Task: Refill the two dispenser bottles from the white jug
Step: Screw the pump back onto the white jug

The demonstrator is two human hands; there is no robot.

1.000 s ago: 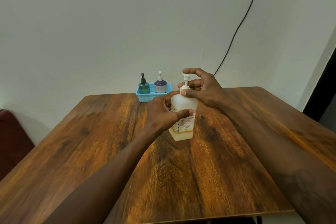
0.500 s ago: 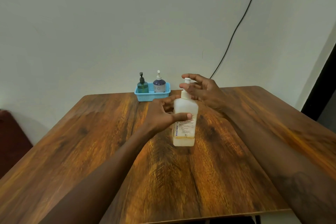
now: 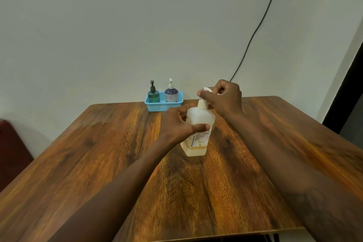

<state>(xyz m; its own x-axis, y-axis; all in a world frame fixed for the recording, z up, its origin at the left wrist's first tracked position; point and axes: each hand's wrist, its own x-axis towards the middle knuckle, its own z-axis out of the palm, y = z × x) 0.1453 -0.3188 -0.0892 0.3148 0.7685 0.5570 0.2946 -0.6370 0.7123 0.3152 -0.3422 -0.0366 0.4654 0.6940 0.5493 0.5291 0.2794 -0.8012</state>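
A white translucent jug [image 3: 198, 124] with a pump top and a printed label stands slightly tilted on the wooden table [image 3: 98, 163], a little yellowish liquid at its bottom. My left hand [image 3: 180, 124] wraps around the jug's body. My right hand [image 3: 224, 98] is closed on the white pump head [image 3: 207, 90] above the neck. At the table's far edge a blue basket [image 3: 163, 105] holds two dispenser bottles: a green one [image 3: 153, 93] with a dark pump and a purple one [image 3: 171, 92] with a white pump.
A pale wall stands right behind the table, with a black cable [image 3: 255, 31] running down it. A dark red seat [image 3: 11, 153] sits at the left. A dark doorway [image 3: 351, 94] borders the right.
My right hand has closed over the pump head and shifted a little. The jug has tilted slightly in my left hand's grip.
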